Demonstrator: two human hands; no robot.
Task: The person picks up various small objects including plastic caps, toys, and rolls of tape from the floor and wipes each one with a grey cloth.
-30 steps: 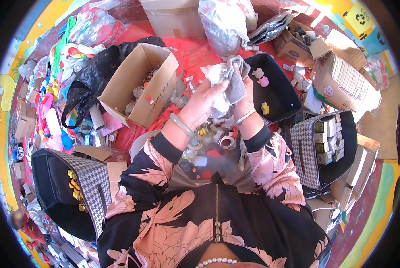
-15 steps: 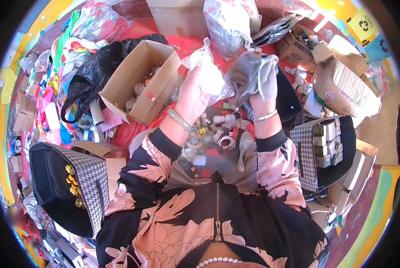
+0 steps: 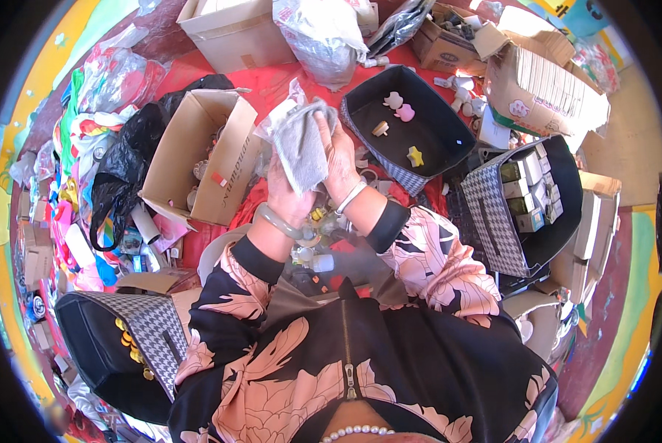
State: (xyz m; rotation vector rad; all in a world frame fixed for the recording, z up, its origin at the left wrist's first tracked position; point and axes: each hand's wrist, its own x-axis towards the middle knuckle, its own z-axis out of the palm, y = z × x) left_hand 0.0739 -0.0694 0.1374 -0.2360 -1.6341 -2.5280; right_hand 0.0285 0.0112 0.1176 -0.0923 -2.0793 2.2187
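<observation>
My two hands are together in front of me, above a heap of small parts. My right hand (image 3: 340, 159) is closed on a grey cloth (image 3: 305, 151) and presses it over what the left hand holds. Beneath it, my left hand (image 3: 290, 199) grips a clear plastic bag (image 3: 278, 119), whose crumpled edge sticks out past the cloth. The cloth covers the left fingers and most of the bag, so its contents are hidden. A bangle (image 3: 283, 221) circles the left wrist and a pale bracelet (image 3: 351, 198) the right.
A cardboard box (image 3: 231, 170) with small items stands left of my hands. On the right are a dark fabric bin (image 3: 419, 173) holding several small figures and another bin (image 3: 497, 225) with small boxes. Yellow caps lie in a left bin (image 3: 170, 325). Behind stands a white plastic sack (image 3: 320, 44).
My right hand has moved left, bringing the grey cloth from beside the left hand onto the plastic bag. The view has shifted, and the dark bin with figures now shows fully.
</observation>
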